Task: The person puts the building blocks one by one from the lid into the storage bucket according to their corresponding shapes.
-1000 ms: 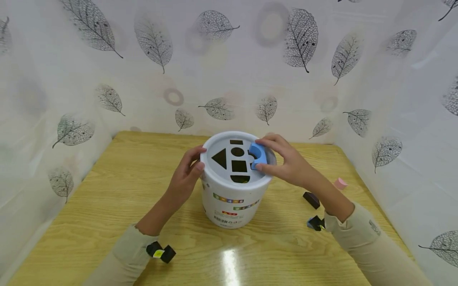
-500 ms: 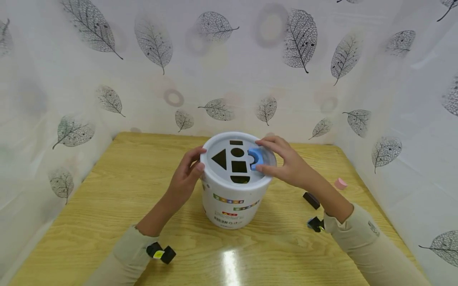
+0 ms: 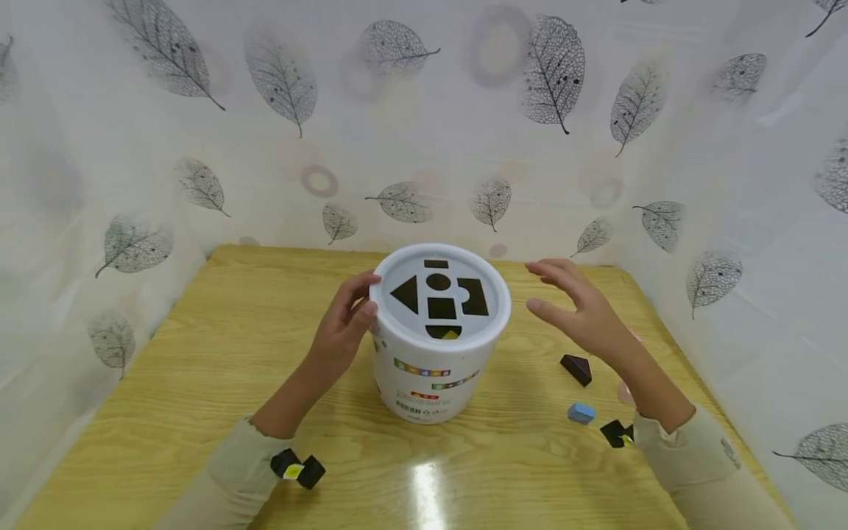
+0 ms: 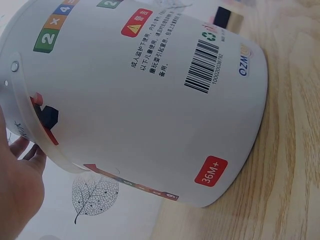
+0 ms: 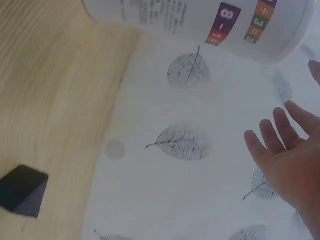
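Note:
A white shape-sorter bucket [image 3: 427, 383] stands upright on the table, its lid [image 3: 405, 265] pierced by several cut-outs. One cut-out is a triangle, another a circle, and one at the right is a notched arch shape. My left hand [image 3: 340, 327] holds the lid's left rim, with thumb and fingers bent against it; in the left wrist view, fingertips [image 4: 35, 159] touch just below the rim. To the right of the bucket, my right hand [image 3: 579, 309] hovers apart from it, fingers spread and holding nothing. Through the lowest cut-out a bit of yellow shows inside.
Right of the bucket lie a dark triangular block [image 3: 576, 369] and a small blue block [image 3: 581, 413]. Pink pieces [image 3: 625, 392] are partly hidden by the right forearm. A leaf-patterned curtain [image 3: 424, 132] borders the wooden table [image 3: 265, 331] at the back and sides.
The blue arch block sank through the lid's notched cut-out and is out of sight. My right hand let go and drew back to the right; the left hand stayed.

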`<act>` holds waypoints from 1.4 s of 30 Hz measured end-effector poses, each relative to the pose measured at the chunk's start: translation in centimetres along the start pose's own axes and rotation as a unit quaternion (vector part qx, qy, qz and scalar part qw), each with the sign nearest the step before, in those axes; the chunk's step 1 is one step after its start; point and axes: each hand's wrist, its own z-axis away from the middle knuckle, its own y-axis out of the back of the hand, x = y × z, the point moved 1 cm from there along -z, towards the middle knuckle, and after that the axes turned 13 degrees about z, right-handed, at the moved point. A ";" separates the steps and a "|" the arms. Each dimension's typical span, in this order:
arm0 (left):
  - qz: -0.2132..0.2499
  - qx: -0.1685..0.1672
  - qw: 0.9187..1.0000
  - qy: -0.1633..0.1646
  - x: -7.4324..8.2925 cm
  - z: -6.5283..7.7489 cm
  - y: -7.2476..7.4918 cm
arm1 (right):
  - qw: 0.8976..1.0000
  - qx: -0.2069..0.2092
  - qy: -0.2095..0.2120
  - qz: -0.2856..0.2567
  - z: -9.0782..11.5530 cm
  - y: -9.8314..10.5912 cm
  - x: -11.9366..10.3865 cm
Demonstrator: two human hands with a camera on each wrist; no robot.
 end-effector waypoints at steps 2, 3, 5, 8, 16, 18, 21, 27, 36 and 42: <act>0.001 -0.001 1.000 0.003 -0.1 0.0 0.0 | 1.000 0.008 -0.008 -0.006 0.9 0.6 1.6; 0.001 0.000 1.000 0.004 -0.1 0.0 -0.1 | 1.000 0.013 -0.018 -0.010 1.4 0.9 2.4; 0.000 0.001 1.000 0.004 0.0 0.1 -0.1 | 0.999 0.021 -0.042 -0.022 2.4 1.5 4.1; -0.006 0.001 1.000 0.003 0.1 0.1 -0.2 | 0.996 0.036 -0.080 -0.019 3.9 2.5 6.7; -0.013 0.003 1.000 0.002 0.1 0.0 -0.2 | 0.987 0.062 -0.148 0.013 7.4 3.7 13.1; -0.010 0.004 1.000 0.002 0.2 -0.1 -0.3 | 0.984 0.065 -0.162 0.015 8.0 3.7 14.5; -0.008 0.005 1.000 0.002 0.2 -0.1 -0.4 | 0.982 0.062 -0.179 0.023 9.1 3.7 16.5; -0.003 0.003 1.000 0.006 0.2 -0.2 -0.5 | 0.976 0.047 -0.212 0.015 10.7 3.6 19.8; -0.005 0.002 1.000 0.008 0.0 -0.1 -0.4 | 0.973 0.040 -0.228 0.000 11.2 3.1 22.8; 0.000 0.004 1.000 0.003 0.0 0.0 -0.2 | 0.974 0.020 -0.226 -0.028 10.7 2.6 24.3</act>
